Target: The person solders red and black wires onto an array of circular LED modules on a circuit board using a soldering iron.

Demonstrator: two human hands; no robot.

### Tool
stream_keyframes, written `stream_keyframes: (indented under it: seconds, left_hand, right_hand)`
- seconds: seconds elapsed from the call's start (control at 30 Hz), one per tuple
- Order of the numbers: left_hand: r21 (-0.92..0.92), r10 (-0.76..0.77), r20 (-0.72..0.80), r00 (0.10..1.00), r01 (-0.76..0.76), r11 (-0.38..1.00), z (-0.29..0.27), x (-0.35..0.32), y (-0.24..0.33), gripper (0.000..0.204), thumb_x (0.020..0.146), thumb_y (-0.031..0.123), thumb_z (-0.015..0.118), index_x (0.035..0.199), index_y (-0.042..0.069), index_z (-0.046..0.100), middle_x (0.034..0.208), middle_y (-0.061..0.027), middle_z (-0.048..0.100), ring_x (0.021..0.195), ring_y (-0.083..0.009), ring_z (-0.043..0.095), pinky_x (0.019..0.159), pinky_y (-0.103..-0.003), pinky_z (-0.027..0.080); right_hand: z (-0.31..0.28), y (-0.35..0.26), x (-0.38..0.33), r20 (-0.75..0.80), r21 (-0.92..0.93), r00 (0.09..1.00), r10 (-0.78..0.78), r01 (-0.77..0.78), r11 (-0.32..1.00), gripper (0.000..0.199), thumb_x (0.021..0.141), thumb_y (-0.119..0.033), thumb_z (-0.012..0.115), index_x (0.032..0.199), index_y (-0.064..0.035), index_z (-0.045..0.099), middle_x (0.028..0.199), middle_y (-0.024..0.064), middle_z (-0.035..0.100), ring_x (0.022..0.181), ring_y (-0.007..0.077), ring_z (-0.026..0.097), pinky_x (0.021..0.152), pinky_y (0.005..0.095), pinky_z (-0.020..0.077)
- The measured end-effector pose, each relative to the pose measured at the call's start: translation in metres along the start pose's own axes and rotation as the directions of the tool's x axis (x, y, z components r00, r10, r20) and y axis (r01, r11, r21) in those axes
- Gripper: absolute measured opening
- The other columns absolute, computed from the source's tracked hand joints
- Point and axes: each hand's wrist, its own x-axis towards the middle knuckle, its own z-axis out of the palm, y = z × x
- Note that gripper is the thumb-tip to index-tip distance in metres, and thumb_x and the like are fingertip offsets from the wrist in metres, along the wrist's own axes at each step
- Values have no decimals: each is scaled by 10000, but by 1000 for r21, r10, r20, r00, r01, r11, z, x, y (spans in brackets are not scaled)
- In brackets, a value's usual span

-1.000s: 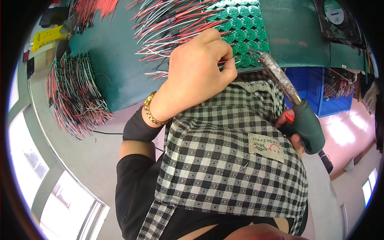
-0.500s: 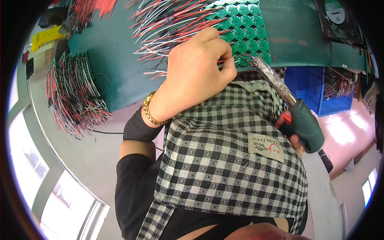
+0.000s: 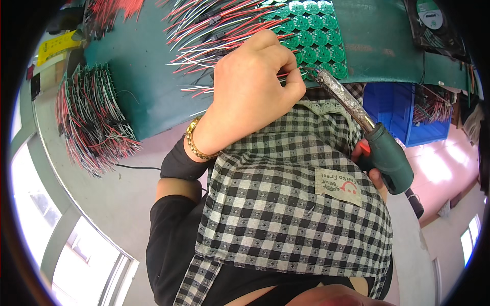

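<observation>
The left hand point(image 3: 252, 92) is curled shut, fingertips pinched on a thin wire point(image 3: 286, 75) at the edge of the green circuit-board panel point(image 3: 314, 41). The right hand point(image 3: 370, 163) — mostly hidden behind the checked apron point(image 3: 286, 204) — grips a soldering iron point(image 3: 365, 130) by its dark green handle, its tip meeting the left fingertips. A wire bundle point(image 3: 94, 122) lies well left of the left hand.

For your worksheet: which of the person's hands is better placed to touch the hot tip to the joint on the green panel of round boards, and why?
Probably the right hand: it grips the soldering iron, whose tip already sits beside the green board panel. The left hand is pinching a wire at that spot.
</observation>
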Motion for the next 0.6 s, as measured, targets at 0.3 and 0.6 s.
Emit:
stream_keyframes:
  seconds: [0.3, 0.6]
  left_hand:
    - [-4, 14, -46, 999, -14, 1000, 4, -6, 1, 84, 609, 2, 658, 655, 29, 594, 674, -36, 509, 563, -142, 523, 507, -244, 434]
    - [-38, 5, -100, 995, -9, 999, 8, -11, 1, 91, 606, -7, 657, 649, 38, 591, 685, -29, 510, 557, -137, 521, 496, -238, 438]
  right_hand:
    - [9, -7, -1, -110, 20, 989, -96, 98, 995, 603, 768, -370, 667, 1179, 32, 483, 895, 125, 583, 697, 178, 543, 642, 263, 441]
    - [1, -29, 0, 59, -181, 997, 45, -33, 983, 599, 795, -469, 600, 1125, 26, 530, 880, 85, 586, 762, 167, 568, 660, 280, 457]
